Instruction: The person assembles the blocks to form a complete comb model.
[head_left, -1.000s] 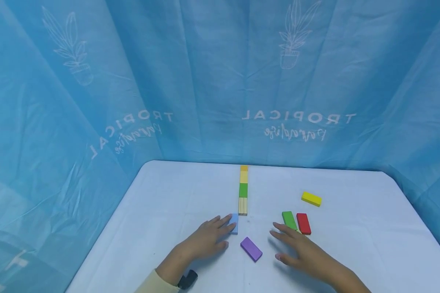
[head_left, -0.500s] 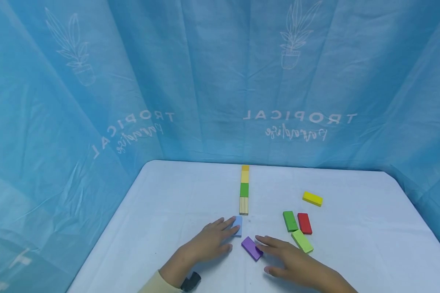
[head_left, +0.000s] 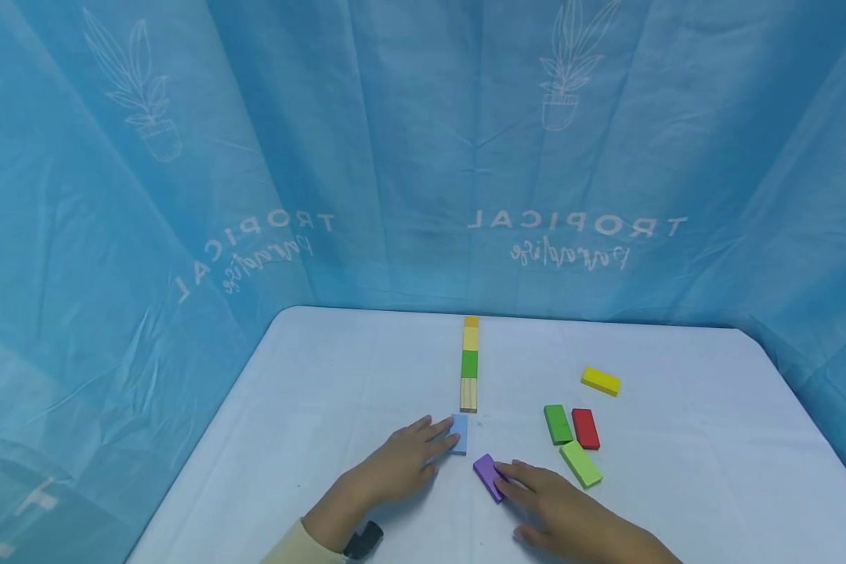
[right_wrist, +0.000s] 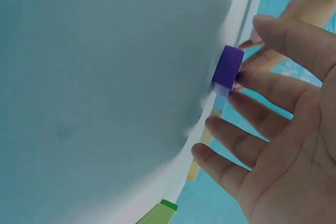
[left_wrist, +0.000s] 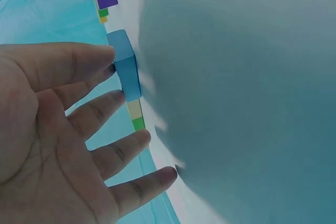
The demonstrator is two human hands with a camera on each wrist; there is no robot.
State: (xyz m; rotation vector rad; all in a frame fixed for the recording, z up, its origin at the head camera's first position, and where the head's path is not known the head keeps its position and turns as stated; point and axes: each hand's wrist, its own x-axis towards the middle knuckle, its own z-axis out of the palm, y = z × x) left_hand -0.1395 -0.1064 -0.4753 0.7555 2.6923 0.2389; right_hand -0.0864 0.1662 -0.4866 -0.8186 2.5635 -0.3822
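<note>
The fingertips of my left hand [head_left: 402,464] rest on a light blue block [head_left: 460,435] lying flat. Seen from the left wrist, its fingers spread nearly straight, and the thumb reaches the near end of that blue block [left_wrist: 127,72]. My right hand [head_left: 560,505] touches the top of a purple block [head_left: 489,476] with extended fingertips, its thumb standing off to the near side. In the right wrist view the fingers are spread beside the purple block [right_wrist: 228,70]. The purple block lies slanted, nearer to me than the blue one.
Beyond the blue block, a straight row runs away from me: a plain wood block [head_left: 468,395], a green block [head_left: 469,364] and yellowish ones [head_left: 471,337]. At right lie a green block [head_left: 558,424], a red block [head_left: 585,428], a lime block [head_left: 581,464] and a yellow block [head_left: 601,381].
My right hand has moved left onto the purple block, which has shifted slightly right and turned a little. The blue block has slid slightly right under my left fingertips. The lime block is now uncovered.
</note>
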